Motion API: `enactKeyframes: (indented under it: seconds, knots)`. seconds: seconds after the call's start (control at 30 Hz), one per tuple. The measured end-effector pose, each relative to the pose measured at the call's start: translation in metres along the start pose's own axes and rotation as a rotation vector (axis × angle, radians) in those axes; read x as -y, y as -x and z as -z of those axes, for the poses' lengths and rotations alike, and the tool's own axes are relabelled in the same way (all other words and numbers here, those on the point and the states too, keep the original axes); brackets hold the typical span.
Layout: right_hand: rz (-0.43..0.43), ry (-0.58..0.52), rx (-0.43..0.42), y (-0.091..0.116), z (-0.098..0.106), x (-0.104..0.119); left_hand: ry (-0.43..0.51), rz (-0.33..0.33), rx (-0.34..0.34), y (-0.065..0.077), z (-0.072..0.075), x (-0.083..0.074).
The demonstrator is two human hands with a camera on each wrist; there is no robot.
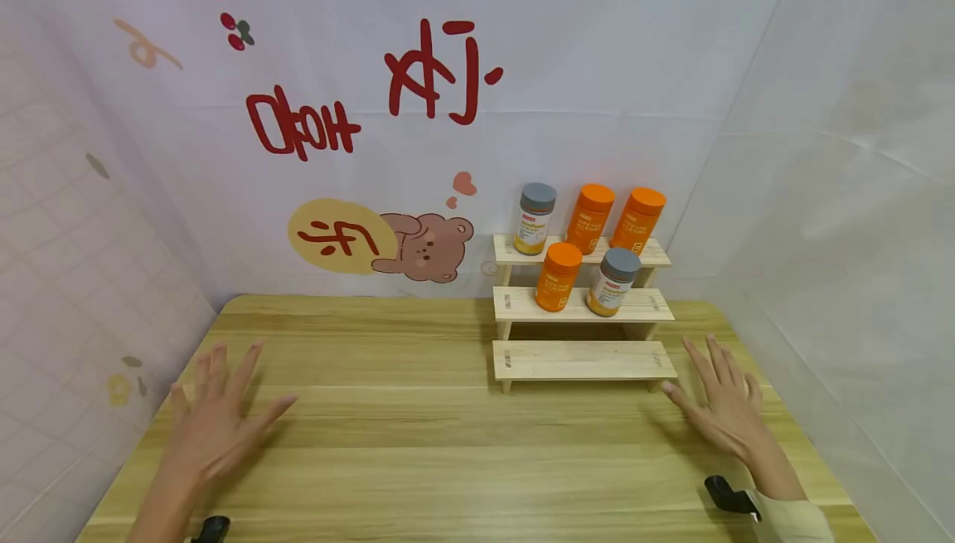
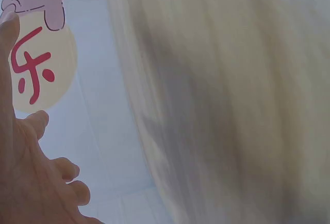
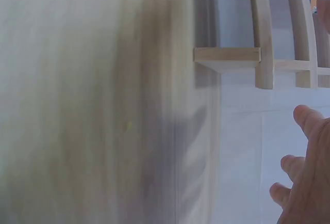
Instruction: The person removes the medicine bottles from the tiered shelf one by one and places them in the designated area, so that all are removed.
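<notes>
My left hand (image 1: 216, 419) is spread over the left side of the wooden table, holding nothing; its fingers (image 2: 64, 168) show at the edge of the left wrist view. On the right, my other hand (image 1: 724, 406) has its fingers apart beside a three-step wooden rack (image 1: 585, 361), the thumb near the lowest step's right end. The top step bears a grey-lidded jar (image 1: 534, 220) and two orange jars (image 1: 591, 220). On the middle step stand an orange jar (image 1: 557, 278) and a grey-lidded jar (image 1: 614, 282). Nothing stands on the lowest step.
A white cloth with red characters and a cartoon bear (image 1: 433, 249) hangs behind the table (image 1: 418, 460). White side walls (image 1: 843, 278) rise close along the left and right table edges. A black strap piece (image 1: 729, 496) sits at the right wrist.
</notes>
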State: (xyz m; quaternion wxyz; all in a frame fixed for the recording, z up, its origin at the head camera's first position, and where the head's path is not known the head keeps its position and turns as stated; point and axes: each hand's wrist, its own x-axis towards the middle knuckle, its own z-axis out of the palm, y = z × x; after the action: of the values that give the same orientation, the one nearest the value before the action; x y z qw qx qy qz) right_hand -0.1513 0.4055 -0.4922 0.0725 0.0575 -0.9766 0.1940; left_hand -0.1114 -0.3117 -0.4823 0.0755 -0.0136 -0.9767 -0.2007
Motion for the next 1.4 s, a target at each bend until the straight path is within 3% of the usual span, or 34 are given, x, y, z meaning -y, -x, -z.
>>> enactKeyframes:
  seconds: [0.37, 0.63, 0.93, 1.4]
  knots:
    - [-0.018, -0.191, 0.043, -0.011, 0.002, 0.008, 0.06, -0.051, -0.019, -0.018, -0.002, -0.023]
    - [0.022, -0.353, 0.088, -0.021, -0.002, 0.011, 0.14, -0.067, -0.021, -0.031, -0.007, -0.04]
    - [-0.031, -0.385, 0.111, -0.026, -0.009, 0.012, 0.185, -0.071, -0.016, -0.044, -0.013, -0.062]
    - [-0.19, -0.439, 0.083, -0.033, -0.019, 0.014, 0.261, -0.106, -0.001, -0.067, -0.022, -0.095]
